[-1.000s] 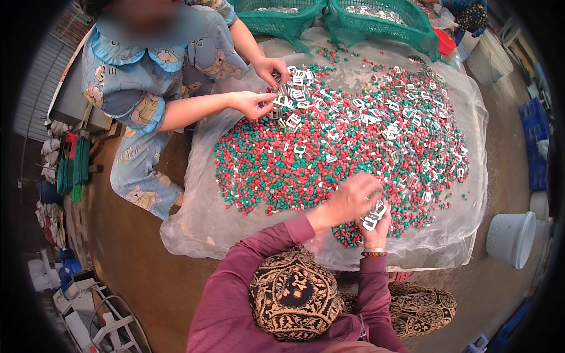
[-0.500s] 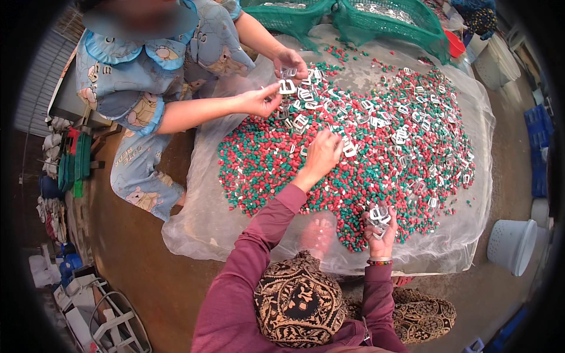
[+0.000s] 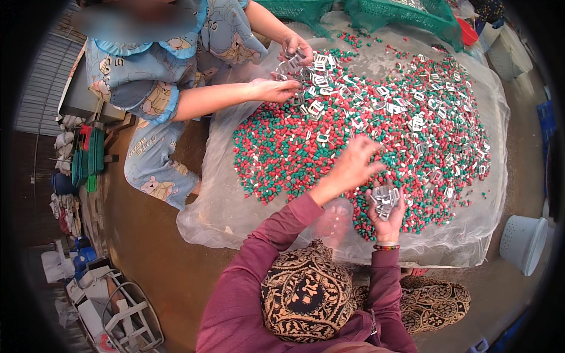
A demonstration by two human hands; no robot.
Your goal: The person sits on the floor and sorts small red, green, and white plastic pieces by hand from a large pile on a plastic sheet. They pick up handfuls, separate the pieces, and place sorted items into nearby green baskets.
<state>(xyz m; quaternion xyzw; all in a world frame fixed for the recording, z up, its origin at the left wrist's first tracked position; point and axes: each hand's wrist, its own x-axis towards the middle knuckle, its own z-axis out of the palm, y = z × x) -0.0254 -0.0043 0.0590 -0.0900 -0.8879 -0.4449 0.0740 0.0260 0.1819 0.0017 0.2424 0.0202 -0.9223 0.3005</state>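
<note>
Over the pile [image 3: 288,150] of red and green pieces, my left hand [image 3: 353,163] has drawn closer to my right hand [image 3: 389,223], fingers now spread apart; the right, over the pile's near edge, still cups clear buckles [image 3: 385,200].

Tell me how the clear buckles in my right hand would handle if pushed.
The buckles look glossy, so they may slip. Their thin, open shapes suggest light, fairly stiff pieces. Heaped loosely in the right hand, they could slide apart.
</note>
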